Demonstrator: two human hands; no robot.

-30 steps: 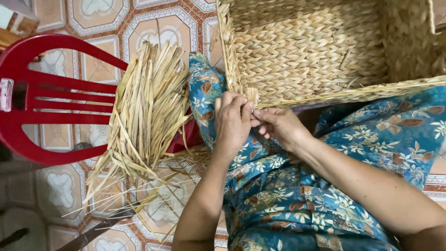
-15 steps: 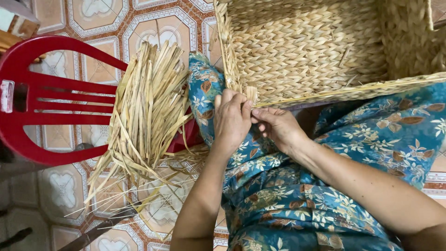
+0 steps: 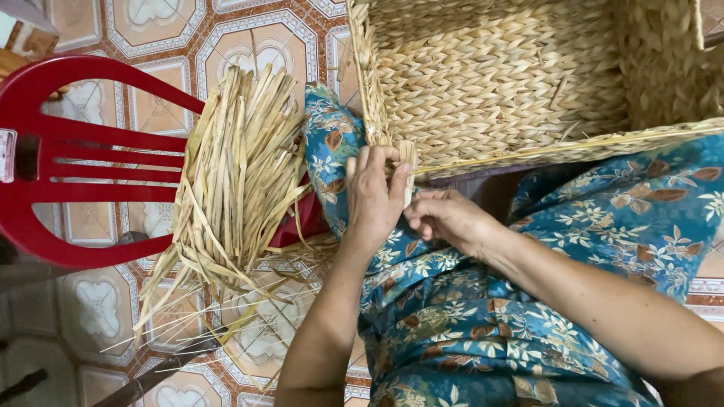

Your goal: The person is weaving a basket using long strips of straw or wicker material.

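Basket (image 3: 528, 83) work fills the upper right: a large woven straw container rests tilted against the person's lap, its open inside showing only plaited walls and floor, with nothing lying in it. At its near corner, a short upright straw strand (image 3: 408, 169) sticks out from the rim. The left hand (image 3: 375, 197) curls around that corner, fingers bent closed over the strand and the basket edge. The right hand (image 3: 446, 218) sits just beside it, fingertips drawn together at the strand's lower end; whether they actually pinch it I cannot tell. Blue floral fabric (image 3: 483, 332) covers the lap below. To the left, a bundle of loose dried straw (image 3: 237, 181) lies across a red plastic chair (image 3: 68, 151) on the patterned tile floor (image 3: 256, 38).
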